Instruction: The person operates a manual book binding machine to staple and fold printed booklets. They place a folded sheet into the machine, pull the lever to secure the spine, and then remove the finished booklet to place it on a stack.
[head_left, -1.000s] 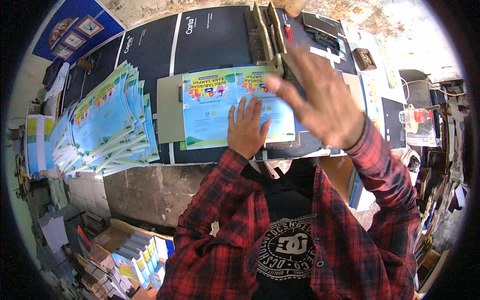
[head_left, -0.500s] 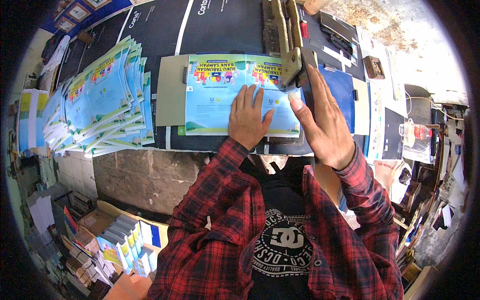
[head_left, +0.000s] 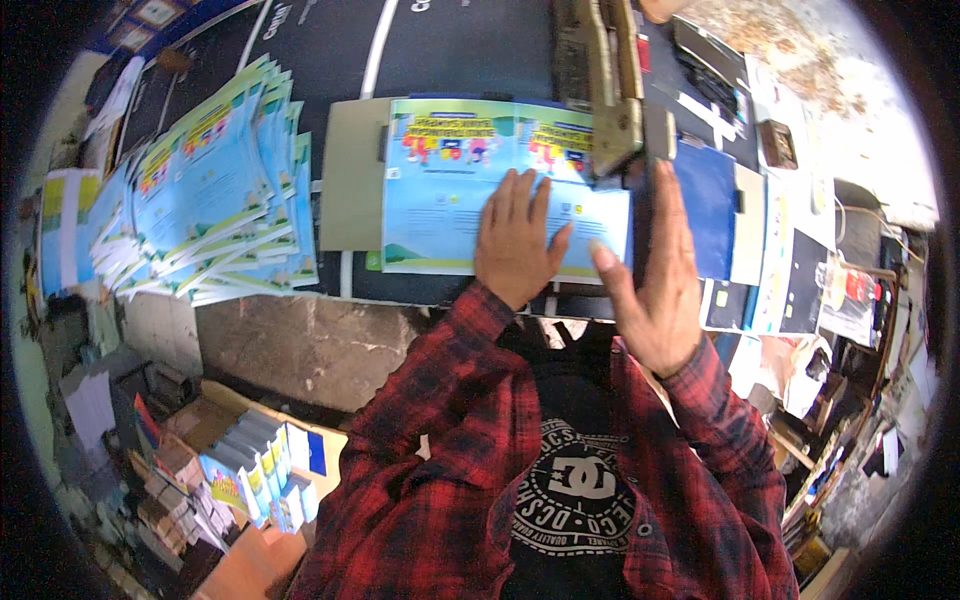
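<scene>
A printed blue and green cover sheet (head_left: 440, 225) lies across the work surface in front of me. My left hand (head_left: 517, 235) rests flat on its lower middle, fingers stretched out and thumb apart. Over the sheet's right part reaches a long narrow device (head_left: 612, 110) with worn cream-coloured rails, resembling a long-arm stapler. Against the dark bar (head_left: 650, 200) at its near end lies my right hand (head_left: 660, 275), fingers straight and together, thumb spread to the left. Neither hand grips anything. The contact between my right palm and the bar is partly hidden.
Fanned stacks of similar printed sheets (head_left: 205, 190) lie at the left. Grey-beige board (head_left: 350, 185) sits beside the cover sheet, and a blue board (head_left: 705, 210) right of the device. Below left, a carton (head_left: 215, 410) holds several booklets. A small brown block (head_left: 777, 145) stands far right.
The whole view has shifted, moving the table's contents slightly right in the picture. My right hand has come lower along the dark bar. My left hand stays flat on the sheet.
</scene>
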